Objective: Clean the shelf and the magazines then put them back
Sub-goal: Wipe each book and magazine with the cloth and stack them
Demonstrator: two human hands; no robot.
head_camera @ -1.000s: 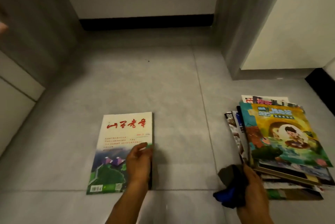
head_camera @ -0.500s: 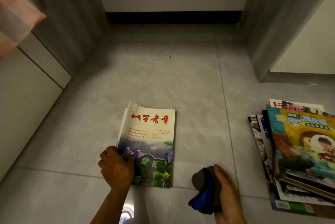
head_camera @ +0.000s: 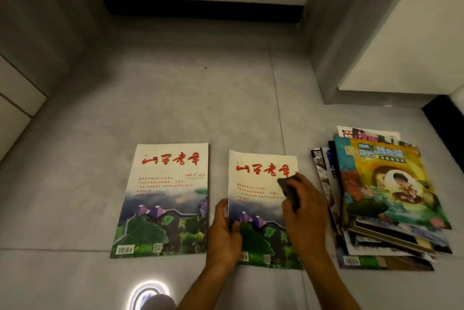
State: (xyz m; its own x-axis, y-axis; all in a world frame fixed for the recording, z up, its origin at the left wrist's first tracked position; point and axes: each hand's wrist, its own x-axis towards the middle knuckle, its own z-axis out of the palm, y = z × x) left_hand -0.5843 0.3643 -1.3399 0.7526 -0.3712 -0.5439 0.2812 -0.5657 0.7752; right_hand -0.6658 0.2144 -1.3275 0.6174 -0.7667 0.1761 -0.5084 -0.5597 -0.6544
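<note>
Two alike magazines with red titles lie side by side on the floor. The first magazine point(head_camera: 163, 199) lies alone on the left. My left hand point(head_camera: 223, 237) grips the left edge of the second magazine point(head_camera: 258, 184), thumb on its cover. My right hand point(head_camera: 303, 211) holds a dark cloth point(head_camera: 288, 189) and presses it on that cover's right side. To the right stands a loose stack of magazines point(head_camera: 386, 189) topped by a colourful cartoon cover.
Grey tiled floor point(head_camera: 188, 103) runs back to a wall with black skirting point(head_camera: 200, 8). A grey pillar point(head_camera: 334, 46) stands behind the stack, cabinet fronts point(head_camera: 15, 98) line the left. A bright ring reflection point(head_camera: 148, 294) shows at the bottom edge.
A second red-titled magazine now lies right of the first. My left hand has left the first one and grips the second; my right hand has brought the cloth onto its cover.
</note>
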